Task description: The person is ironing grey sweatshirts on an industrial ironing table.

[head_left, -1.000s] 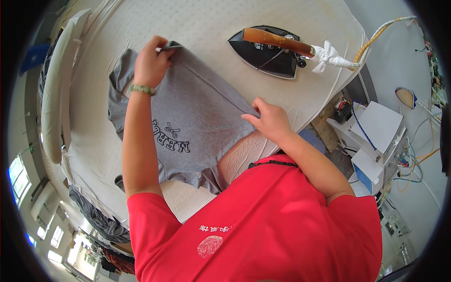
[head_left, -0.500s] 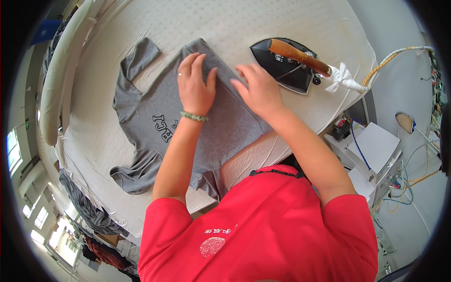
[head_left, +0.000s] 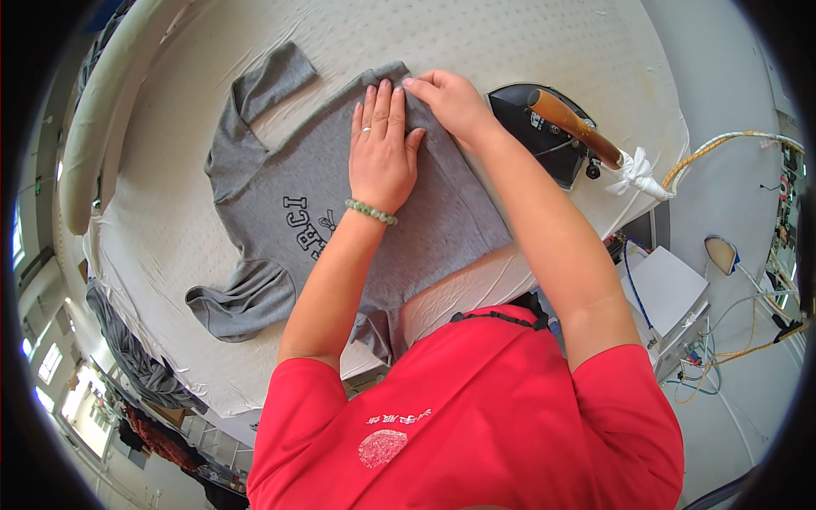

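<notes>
A grey sweatshirt (head_left: 280, 183) with dark lettering lies spread on a padded ironing table (head_left: 161, 246) covered in pale cloth. My left hand (head_left: 382, 153) presses flat on it near the far hem, fingers stretched out; a ring and a green bead bracelet show on this arm. My right hand (head_left: 455, 106) is closed at the far right corner of the sweatshirt, thumb and finger pinching the edge of its hem. Just right of that hand, a black iron (head_left: 544, 132) with a brown wooden handle rests on the table, partly behind my forearm.
A hose wrapped in white cloth (head_left: 637, 174) runs from the iron off to the right. A long padded roll (head_left: 93, 127) borders the table's left side. Grey garments (head_left: 136, 348) hang below the left edge. A white box-like unit (head_left: 667, 285) with cables stands at the right.
My left hand has come down flat on the sweatshirt. My right hand has moved up to the far corner and closed on the hem. The whole view has shifted slightly.
</notes>
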Available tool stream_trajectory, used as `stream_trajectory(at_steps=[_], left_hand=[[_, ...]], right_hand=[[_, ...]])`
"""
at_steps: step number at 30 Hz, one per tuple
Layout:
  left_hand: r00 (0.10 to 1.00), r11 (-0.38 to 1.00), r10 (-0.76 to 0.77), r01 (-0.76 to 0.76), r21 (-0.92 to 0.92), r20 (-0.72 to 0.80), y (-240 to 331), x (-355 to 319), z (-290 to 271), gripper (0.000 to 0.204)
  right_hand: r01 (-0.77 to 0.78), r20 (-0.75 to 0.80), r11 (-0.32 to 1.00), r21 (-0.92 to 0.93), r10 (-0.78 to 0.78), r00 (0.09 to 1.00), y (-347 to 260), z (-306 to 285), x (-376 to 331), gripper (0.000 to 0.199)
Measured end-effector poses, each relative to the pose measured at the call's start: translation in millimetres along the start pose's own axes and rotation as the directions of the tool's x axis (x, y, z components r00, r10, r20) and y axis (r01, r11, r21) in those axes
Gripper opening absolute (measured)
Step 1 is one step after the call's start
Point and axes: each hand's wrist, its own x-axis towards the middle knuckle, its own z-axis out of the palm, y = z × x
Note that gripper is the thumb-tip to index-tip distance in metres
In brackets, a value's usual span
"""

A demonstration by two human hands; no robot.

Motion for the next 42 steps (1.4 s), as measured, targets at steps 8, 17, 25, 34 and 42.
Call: stream_trajectory(at_steps=[8, 17, 25, 34, 42], left_hand=[[0.993, 0.972, -0.101, 0.085, 0.219, 0.06, 13, 11, 14, 0.069], [0.981, 0.966, -0.149, 0.117, 0.232, 0.125, 46, -14, 16, 0.076], [0.988, 0.997, -0.075, 0.071, 0.037, 0.132, 125, -114, 60, 0.066], [0.985, 0.985, -0.156, 0.149, 0.085, 0.08, 179, -148, 50, 0.058], [0.075, 0.152, -0.859, 0.982, -0.113, -0.507, 110, -334, -62, 0.054]], right_hand=[[-0.284, 0.236, 0.923, -0.258, 0.346, 0.908, 47, -61, -148, 0.02], [-0.047, -0.016, 0.85, -0.525, 0.045, 0.999, 45, -52, -188, 0.032], [0.632, 0.341, 0.421, -0.651, -0.581, 0.739, 32, 38, -83, 0.08], [0.65, 0.352, 0.176, -0.739, -0.722, 0.595, 31, 51, -7, 0.09], [0.716, 0.529, 0.163, -0.679, -0.568, 0.631, 90, -35, -150, 0.091]])
